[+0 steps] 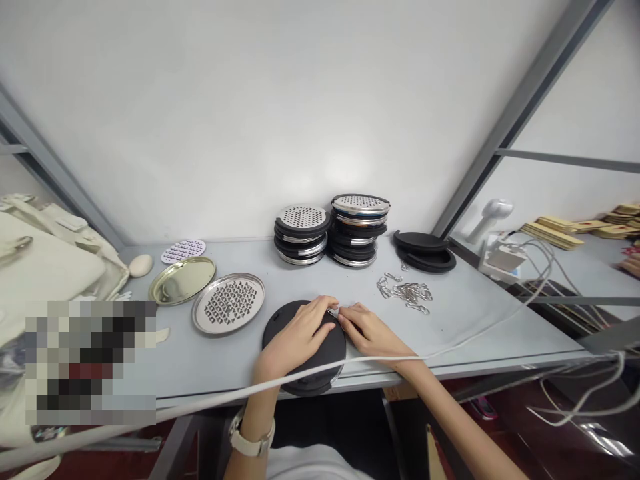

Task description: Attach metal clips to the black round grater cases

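Observation:
A round black disc [310,353] with a raised rim and small slots lies at the table's front edge. Across its top, my left hand [303,333] presses down, with thumb and fingers closing towards the far right rim. There my right hand [365,329] pinches a small metal clip [333,312], mostly hidden by fingertips. To the right is a loose pile of metal clips [410,292]. Left of the disc lies a round steel grater plate [229,304], beside a shiny gold-toned round plate [183,281].
Two stacks of black-rimmed grater discs, the left stack [301,233] and the right stack [359,230], stand near the wall. Black rings [425,252] lie right of them. A white cable [300,379] crosses before my wrists. A cream bag [50,260] sits left.

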`<state>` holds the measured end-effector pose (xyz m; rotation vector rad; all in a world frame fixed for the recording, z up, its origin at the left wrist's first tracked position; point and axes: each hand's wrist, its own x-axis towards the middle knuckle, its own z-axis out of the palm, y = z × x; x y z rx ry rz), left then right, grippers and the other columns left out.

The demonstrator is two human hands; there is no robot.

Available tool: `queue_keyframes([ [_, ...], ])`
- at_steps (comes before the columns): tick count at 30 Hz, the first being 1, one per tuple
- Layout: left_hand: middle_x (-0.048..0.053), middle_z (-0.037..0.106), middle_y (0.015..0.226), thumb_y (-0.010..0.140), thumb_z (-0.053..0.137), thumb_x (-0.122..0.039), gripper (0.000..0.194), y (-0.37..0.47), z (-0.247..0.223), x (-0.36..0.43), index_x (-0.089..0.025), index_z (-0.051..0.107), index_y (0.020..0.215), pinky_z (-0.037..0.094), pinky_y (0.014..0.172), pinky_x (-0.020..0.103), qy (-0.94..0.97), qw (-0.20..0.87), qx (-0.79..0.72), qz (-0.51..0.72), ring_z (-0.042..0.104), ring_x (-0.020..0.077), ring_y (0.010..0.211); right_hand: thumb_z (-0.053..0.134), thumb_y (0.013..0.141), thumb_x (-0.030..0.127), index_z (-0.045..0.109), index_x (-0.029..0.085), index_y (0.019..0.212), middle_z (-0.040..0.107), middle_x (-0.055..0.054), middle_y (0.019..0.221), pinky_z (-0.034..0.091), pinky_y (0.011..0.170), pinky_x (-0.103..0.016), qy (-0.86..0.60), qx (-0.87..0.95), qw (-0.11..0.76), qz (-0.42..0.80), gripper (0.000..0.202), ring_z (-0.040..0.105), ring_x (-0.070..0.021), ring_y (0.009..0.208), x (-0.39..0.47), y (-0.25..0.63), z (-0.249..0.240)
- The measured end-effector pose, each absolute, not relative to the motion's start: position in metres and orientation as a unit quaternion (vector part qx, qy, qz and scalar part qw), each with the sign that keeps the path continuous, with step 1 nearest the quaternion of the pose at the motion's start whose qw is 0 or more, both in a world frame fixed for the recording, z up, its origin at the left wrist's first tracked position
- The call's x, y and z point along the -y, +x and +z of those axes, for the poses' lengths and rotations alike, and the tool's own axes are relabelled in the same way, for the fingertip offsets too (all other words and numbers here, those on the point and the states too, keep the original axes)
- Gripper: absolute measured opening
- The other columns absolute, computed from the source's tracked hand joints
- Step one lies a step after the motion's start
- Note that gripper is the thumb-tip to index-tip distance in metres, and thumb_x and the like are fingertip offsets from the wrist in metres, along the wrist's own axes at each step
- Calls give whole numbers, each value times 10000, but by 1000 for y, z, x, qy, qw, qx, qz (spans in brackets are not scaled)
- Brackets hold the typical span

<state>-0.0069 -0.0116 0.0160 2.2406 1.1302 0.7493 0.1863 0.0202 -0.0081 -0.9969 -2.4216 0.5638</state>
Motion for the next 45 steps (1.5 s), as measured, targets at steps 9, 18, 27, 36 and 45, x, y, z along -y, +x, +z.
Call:
queue_keyframes([
  [9, 53, 507, 1194, 963, 414, -198, 243, -7, 16, 11, -242, 495, 1187, 390, 1027, 364, 832, 242, -421, 270, 476, 192, 1150, 327, 1004, 205, 599, 176, 958, 667, -59, 871, 422, 820, -349, -359, 880, 226, 211, 277, 580, -193, 797, -19, 187, -6],
  [18, 37, 552, 1152, 969, 410, -206, 226, -5, 16, 11, -247, 494, 1175, 389, 980, 364, 840, 207, -435, 250, 489, 190, 1127, 329, 1007, 221, 599, 180, 949, 662, -56, 849, 431, 799, -349, -362, 880, 226, 209, 279, 573, -195, 778, -19, 187, -7],
  [27, 44, 557, 1167, 966, 414, -194, 241, -5, 17, 10, -238, 496, 1188, 378, 991, 371, 840, 212, -429, 255, 487, 197, 1125, 327, 1005, 214, 594, 171, 932, 663, -56, 846, 429, 800, -341, -358, 882, 226, 205, 281, 577, -191, 774, -19, 187, -4],
  [36, 50, 565, 1154, 964, 408, -198, 235, -6, 17, 10, -233, 512, 1173, 387, 979, 375, 837, 216, -432, 255, 496, 199, 1109, 324, 1005, 219, 589, 181, 916, 655, -51, 823, 432, 792, -343, -357, 884, 229, 199, 282, 572, -191, 758, -20, 187, -7],
  [45, 47, 578, 1188, 971, 404, -209, 250, -6, 16, 10, -244, 500, 1199, 379, 1000, 380, 839, 216, -430, 254, 503, 191, 1138, 329, 1003, 232, 578, 192, 843, 636, -39, 769, 440, 765, -335, -356, 880, 240, 201, 299, 572, -188, 729, -20, 187, -6],
])
